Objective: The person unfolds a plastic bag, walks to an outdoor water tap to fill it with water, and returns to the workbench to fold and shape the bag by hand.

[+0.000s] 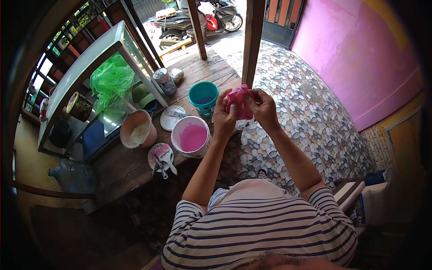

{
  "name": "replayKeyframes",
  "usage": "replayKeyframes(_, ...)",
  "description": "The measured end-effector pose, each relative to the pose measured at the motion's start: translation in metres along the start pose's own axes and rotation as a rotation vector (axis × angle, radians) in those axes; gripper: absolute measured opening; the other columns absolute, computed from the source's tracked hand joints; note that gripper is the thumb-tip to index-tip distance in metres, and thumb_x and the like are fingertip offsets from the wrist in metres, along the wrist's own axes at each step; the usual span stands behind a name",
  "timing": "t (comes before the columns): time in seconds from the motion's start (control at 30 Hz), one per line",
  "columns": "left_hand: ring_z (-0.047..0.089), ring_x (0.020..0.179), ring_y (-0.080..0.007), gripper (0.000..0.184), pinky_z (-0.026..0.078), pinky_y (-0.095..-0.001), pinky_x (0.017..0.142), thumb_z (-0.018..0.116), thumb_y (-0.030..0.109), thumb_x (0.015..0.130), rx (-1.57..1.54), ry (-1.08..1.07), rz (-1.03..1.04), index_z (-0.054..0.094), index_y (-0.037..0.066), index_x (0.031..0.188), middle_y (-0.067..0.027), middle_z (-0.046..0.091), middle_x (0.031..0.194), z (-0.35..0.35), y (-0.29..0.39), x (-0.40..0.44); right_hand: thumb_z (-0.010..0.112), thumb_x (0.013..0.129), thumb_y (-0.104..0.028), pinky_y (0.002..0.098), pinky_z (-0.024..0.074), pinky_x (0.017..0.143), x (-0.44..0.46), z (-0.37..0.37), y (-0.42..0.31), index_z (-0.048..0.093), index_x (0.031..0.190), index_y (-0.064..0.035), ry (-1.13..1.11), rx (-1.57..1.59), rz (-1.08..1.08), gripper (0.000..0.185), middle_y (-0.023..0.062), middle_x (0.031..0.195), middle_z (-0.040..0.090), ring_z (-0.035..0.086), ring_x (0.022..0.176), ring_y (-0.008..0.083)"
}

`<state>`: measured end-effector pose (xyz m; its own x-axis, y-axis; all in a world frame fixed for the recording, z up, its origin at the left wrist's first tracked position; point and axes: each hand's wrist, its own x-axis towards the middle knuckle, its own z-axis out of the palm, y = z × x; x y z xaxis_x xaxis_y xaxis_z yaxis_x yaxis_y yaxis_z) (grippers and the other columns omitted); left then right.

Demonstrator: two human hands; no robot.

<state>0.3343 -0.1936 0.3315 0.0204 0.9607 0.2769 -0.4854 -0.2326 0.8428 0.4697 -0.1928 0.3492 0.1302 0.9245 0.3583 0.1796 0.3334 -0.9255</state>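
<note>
Pebble-patterned flooring [292,112] ran beside a wooden worktop [222,67], with a pink wall [351,54] on the far right and a motorbike [182,23] parked outside in bright light. From the head view, the left hand [223,118] and the right hand [264,109] were both closed by thumb and fingers on a crumpled pink piece [242,103] (plastic or cloth, I could not tell which). It was held up between them, in front of the body and near the worktop's edge. Nearest on the worktop were a teal bucket [204,88] and a white bucket [201,152] holding pink paint [193,137]. Just beside the white bucket, brushes [165,156] lay on a round lid.

The step in hand looked like working the folds between the fingertips. Done well, it called, I judged, for one hand to steady the piece while the other moved in small, gentle pinches, since the piece looked thin and a hard tug might have torn it. Keeping it clear of the open paint also seemed wise, because wet folds would probably have clung together.
</note>
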Motion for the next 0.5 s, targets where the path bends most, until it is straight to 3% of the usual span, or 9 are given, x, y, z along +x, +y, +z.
replayKeyframes(0.07, 0.059, 0.091, -0.0093, 0.02, 0.052, -0.0248, 0.08, 0.056, 0.009, 0.098, 0.109, -0.045, 0.028, 0.059, -0.001, 0.116, -0.0059, 0.062, 0.107, -0.012, -0.006, 0.002, 0.067, 0.092, -0.015, 0.0251, 0.0518, 0.07, -0.001, -0.001, 0.0, 0.066, 0.105, -0.0012, -0.003, 0.021, -0.025, 0.019, 0.0049, 0.086, 0.07, 0.063, 0.079, 0.0085)
replayKeyframes(0.27, 0.062, 0.092, -0.0095, 0.019, 0.052, -0.023, 0.077, 0.062, 0.015, 0.097, 0.289, 0.022, 0.118, 0.062, 0.001, 0.11, -0.0058, 0.064, 0.103, -0.016, 0.001, -0.001, 0.065, 0.094, -0.01, 0.0241, 0.0522, 0.079, -0.008, -0.002, 0.005, 0.061, 0.112, -0.0018, -0.054, 0.009, 0.041, 0.021, 0.0043, 0.093, 0.069, 0.063, 0.086, 0.0074)
replayKeyframes(0.37, 0.063, 0.088, -0.009, 0.018, 0.052, -0.0215, 0.074, 0.062, 0.015, 0.097, 0.152, 0.036, 0.007, 0.063, 0.001, 0.109, -0.0056, 0.066, 0.1, -0.014, 0.005, -0.005, 0.065, 0.094, -0.009, 0.0241, 0.0522, 0.079, -0.009, -0.001, 0.004, 0.061, 0.114, -0.0023, -0.071, 0.031, 0.002, 0.021, 0.0041, 0.094, 0.069, 0.064, 0.086, 0.0073)
replayKeyframes(0.5, 0.063, 0.087, -0.0085, 0.019, 0.052, -0.0213, 0.072, 0.062, 0.015, 0.097, 0.069, 0.067, 0.058, 0.063, 0.0, 0.109, -0.0061, 0.067, 0.099, -0.012, 0.007, -0.006, 0.067, 0.092, -0.011, 0.024, 0.0514, 0.075, -0.009, 0.002, 0.007, 0.064, 0.108, -0.0023, -0.058, 0.015, -0.019, 0.019, 0.0034, 0.088, 0.068, 0.062, 0.081, 0.0075)
